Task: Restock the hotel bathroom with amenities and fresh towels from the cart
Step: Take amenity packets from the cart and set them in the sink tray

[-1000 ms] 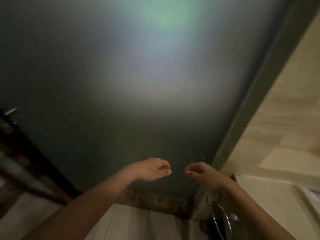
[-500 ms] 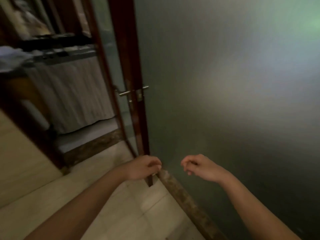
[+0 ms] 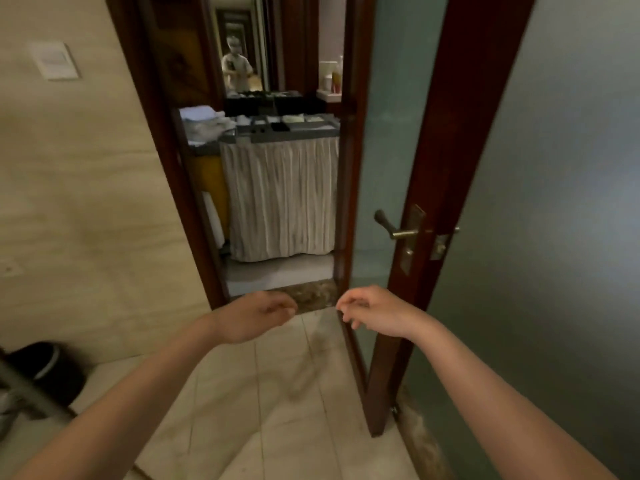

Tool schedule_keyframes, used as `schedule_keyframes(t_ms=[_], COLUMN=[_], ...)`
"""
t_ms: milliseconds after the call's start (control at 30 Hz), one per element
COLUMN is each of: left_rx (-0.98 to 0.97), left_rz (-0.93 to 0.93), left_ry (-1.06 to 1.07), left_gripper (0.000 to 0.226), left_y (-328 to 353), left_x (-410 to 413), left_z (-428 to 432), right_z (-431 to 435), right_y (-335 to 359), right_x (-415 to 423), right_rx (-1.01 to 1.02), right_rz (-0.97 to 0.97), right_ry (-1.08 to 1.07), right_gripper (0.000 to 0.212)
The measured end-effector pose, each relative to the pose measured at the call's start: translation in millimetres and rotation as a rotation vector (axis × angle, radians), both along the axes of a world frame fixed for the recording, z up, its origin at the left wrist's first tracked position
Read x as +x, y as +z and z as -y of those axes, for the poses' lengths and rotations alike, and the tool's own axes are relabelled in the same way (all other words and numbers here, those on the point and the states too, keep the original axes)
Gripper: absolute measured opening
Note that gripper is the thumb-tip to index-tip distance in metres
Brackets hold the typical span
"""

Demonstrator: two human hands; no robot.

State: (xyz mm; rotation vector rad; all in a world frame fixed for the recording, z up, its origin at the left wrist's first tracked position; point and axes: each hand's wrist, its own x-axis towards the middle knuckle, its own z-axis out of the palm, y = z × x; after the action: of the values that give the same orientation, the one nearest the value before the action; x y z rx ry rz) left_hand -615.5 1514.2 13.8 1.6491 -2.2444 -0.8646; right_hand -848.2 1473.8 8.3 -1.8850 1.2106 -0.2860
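Through the open doorway stands the housekeeping cart (image 3: pixel 282 199), draped in a pleated pale skirt. Folded white towels (image 3: pixel 204 124) are piled on its left end, and a grey tray of small amenities (image 3: pixel 287 124) sits on top. My left hand (image 3: pixel 256 315) and my right hand (image 3: pixel 372 310) float side by side in front of me, above the tiled floor, fingers loosely curled and holding nothing. Both hands are well short of the cart.
A wood-framed frosted glass door (image 3: pixel 394 133) stands open to the right, with a metal lever handle (image 3: pixel 394 228). A frosted glass wall (image 3: pixel 571 237) fills the right. A black bin (image 3: pixel 45 372) sits at lower left by the tiled wall. A stone threshold (image 3: pixel 308 296) crosses the doorway.
My view has swung left from the frosted glass wall to the doorway, bringing the cart into sight. Both hands stay empty in front of me, slightly further apart.
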Motion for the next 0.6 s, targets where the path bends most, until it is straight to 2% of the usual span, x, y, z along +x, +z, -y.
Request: schedule_keyframes(t_ms=[200,367,600], left_rx=[-0.014,-0.110,-0.119], left_rz=[-0.082,-0.164,-0.186], left_ry=[0.026,0.039,0.074], left_gripper=[0.019,0.021,0.022], left_y=[26.6,36.5,34.5], left_x=[85.8,133.7,176.8], left_z=[99.3,162.3,248.4], right_z=[98.4,166.0,265.6], right_y=[21.4,38.4,40.8], right_x=[82.0,133.3,181.3], right_rx=[-0.065,-0.083,-0.083], right_rz=[0.049,0.117,0.178], right_ry=[-0.045,-0.071,-0.047], right_gripper=[0.011,0.012,0.012])
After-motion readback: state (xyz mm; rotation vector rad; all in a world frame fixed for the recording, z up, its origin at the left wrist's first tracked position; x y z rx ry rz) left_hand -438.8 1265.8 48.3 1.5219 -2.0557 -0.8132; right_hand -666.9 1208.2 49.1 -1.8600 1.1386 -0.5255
